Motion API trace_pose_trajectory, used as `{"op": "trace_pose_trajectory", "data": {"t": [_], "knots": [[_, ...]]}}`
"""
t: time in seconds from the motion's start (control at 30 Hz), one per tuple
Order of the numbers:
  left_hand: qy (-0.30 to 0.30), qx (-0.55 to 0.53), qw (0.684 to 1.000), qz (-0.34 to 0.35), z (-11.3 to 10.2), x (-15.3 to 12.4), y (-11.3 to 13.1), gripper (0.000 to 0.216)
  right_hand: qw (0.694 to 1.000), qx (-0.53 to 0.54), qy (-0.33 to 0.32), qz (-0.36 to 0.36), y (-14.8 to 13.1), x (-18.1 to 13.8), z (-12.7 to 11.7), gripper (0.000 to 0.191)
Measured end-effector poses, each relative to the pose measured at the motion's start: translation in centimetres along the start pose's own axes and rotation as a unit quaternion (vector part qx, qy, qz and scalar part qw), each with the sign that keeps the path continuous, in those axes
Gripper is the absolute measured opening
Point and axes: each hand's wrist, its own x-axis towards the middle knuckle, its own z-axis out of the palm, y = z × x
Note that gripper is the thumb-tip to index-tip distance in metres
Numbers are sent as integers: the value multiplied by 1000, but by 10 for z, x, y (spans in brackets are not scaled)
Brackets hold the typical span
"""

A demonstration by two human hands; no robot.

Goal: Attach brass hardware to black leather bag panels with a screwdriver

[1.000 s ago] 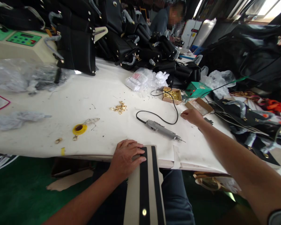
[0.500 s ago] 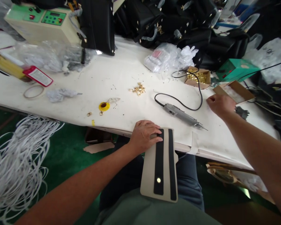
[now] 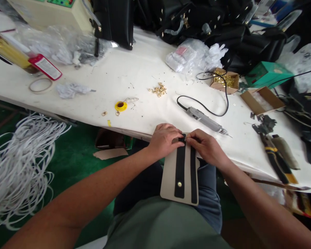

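A beige leather panel [image 3: 169, 174] with two black stripes and a gold stud lies from the table edge down onto my lap. My left hand [image 3: 163, 140] presses its top end against the table, fingers curled over it. My right hand [image 3: 206, 148] meets it at the panel's top, fingers pinched on something small I cannot make out. A grey electric screwdriver [image 3: 203, 119] with a black cable lies on the white table [image 3: 134, 79] just beyond both hands.
Loose gold fittings [image 3: 159, 90], a yellow tape roll [image 3: 121, 104], two small cardboard boxes [image 3: 224, 80], a green box [image 3: 268, 74], pliers [image 3: 274, 159] and plastic bags lie on the table. Black bags are piled at the back. White cord [image 3: 20, 162] is heaped on the green floor at left.
My right hand has come back from the cardboard box at the right to the top of the panel, beside my left hand. The view has tilted down.
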Motion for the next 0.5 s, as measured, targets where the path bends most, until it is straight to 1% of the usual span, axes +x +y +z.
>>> {"op": "trace_pose_trajectory", "data": {"t": [0.03, 0.1, 0.27, 0.5], "knots": [[-2, 0, 1000, 0, 0, 0, 0, 24, 1000, -15, 8, -6, -1, 1, 7, 20], [-3, -3, 1000, 0, 0, 0, 0, 24, 999, -41, 16, -12, -1, 5, 14, 16], [4, -9, 1000, 0, 1, -2, 0, 24, 997, -69, 17, -8, -5, 8, 13, 13], [1, 0, 1000, 12, -1, -2, -1, 23, 996, -72, 47, 14, -5, 7, 16, 15]]}}
